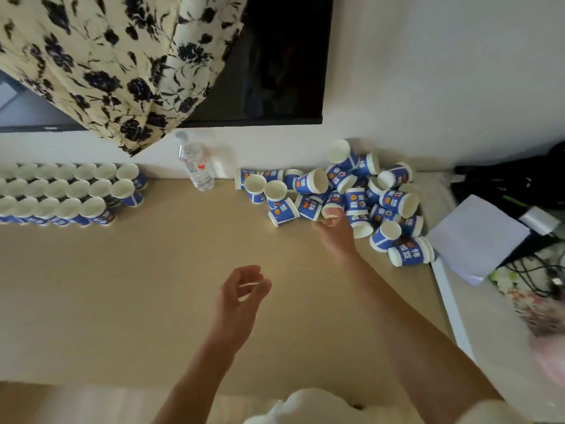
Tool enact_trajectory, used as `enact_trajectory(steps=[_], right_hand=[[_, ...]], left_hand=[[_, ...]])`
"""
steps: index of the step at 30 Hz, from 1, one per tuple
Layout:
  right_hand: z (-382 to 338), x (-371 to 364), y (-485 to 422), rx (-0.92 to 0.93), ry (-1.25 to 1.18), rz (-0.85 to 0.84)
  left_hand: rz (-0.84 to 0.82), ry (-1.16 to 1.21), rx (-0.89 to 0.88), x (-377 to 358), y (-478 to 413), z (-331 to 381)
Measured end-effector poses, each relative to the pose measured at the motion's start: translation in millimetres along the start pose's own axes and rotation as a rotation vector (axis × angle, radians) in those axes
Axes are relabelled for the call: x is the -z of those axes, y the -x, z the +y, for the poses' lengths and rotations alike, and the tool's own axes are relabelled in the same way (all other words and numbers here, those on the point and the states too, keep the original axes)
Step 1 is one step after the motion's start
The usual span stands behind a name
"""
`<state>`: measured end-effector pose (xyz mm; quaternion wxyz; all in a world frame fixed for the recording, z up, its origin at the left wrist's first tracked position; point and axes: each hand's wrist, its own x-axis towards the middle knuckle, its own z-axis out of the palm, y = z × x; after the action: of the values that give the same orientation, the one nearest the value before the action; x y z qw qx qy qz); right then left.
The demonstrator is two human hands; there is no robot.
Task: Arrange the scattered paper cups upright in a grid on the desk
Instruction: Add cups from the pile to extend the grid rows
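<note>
**Right hand reaches the cup pile as the grid waits at far left**

A person's right hand [334, 228] arrives at the near edge of a heap of blue-and-white paper cups [351, 194] on the wooden desk [153, 286], fingers curled at the rim of one cup; whether it has closed on that cup cannot be told. The left hand [241, 293] hovers loosely open and empty, nearer the person. Beyond the right fingertips, cups lie tumbled on their sides, long axes and mouths pointing every way, a few already upright. These thin cups look light and easily crushed; a gentle pinch at the stiffer rolled rim or a light wrap around the wall seems safest. Well to the left stands the finished grid of upright cups [67, 194], past a water bottle [197, 166].
</note>
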<state>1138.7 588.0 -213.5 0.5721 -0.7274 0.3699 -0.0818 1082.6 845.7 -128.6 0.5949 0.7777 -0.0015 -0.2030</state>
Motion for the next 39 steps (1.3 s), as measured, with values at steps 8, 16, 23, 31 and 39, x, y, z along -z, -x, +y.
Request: enact_trajectory(steps=[8,16,23,31,39], right_hand=[[-10.7,-40.5,-101.1,-0.185,-0.261,-0.138],[-7.0,-55.0,-130.6,-0.188,-0.243,0.03],[-17.8,-31.5,-78.3,0.061,-0.074,0.161],[-38.0,-31.1,50.7,0.303,-0.139,-0.273],[-78.5,-54.6,182.9,0.337,-0.13,-0.748]], left_hand=[[0.128,-0.05,0.069,21.8,4.2,-14.9],[0.237,-0.043,0.109,36.2,12.0,-28.2],[0.224,-0.049,0.089,35.1,16.0,-24.7],[0.233,-0.243,-0.09,49.0,20.5,-8.4],[0.236,-0.419,-0.327,101.2,37.0,9.1]])
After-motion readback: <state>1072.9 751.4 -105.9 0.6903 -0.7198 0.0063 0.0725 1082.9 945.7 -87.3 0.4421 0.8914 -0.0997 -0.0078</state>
